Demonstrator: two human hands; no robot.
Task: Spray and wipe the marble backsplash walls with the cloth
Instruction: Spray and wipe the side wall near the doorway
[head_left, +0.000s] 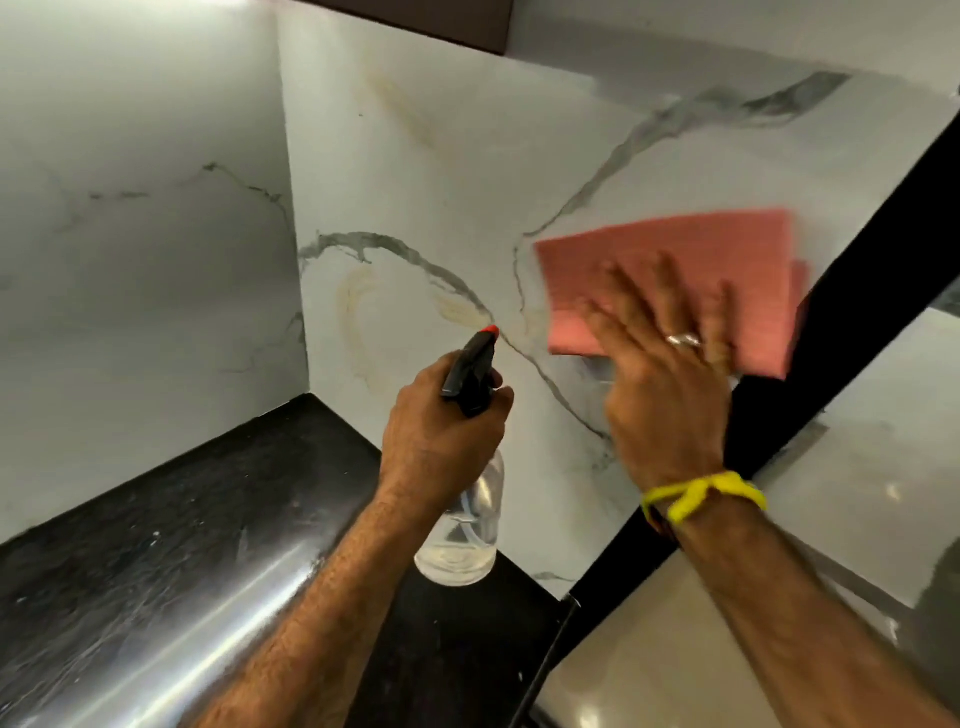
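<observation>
Two bare hands were at work in the corner where the marble backsplash walls (415, 171) met. The right hand (667, 364) lay flat, fingers straight and spread, pressing a pink cloth (670, 270) against the rear wall at about two o'clock in the view; the cloth and fingers were blurred. A ring (683, 340) showed on one finger and a yellow band (701, 496) circled that wrist. The left hand (441, 421), near the centre, had its grip clamped on the neck of a clear spray bottle (467, 525), fingers curled under the black trigger head (470, 376), whose red nozzle tip pointed toward the wall at roughly twelve o'clock. Yellowish streaks (353, 312) marked the marble at ten o'clock from the nozzle. A dark glossy surface (182, 545) filled the seven o'clock part, below the bottle. A black vertical strip (852, 312) bordered the wall just right of the cloth.
</observation>
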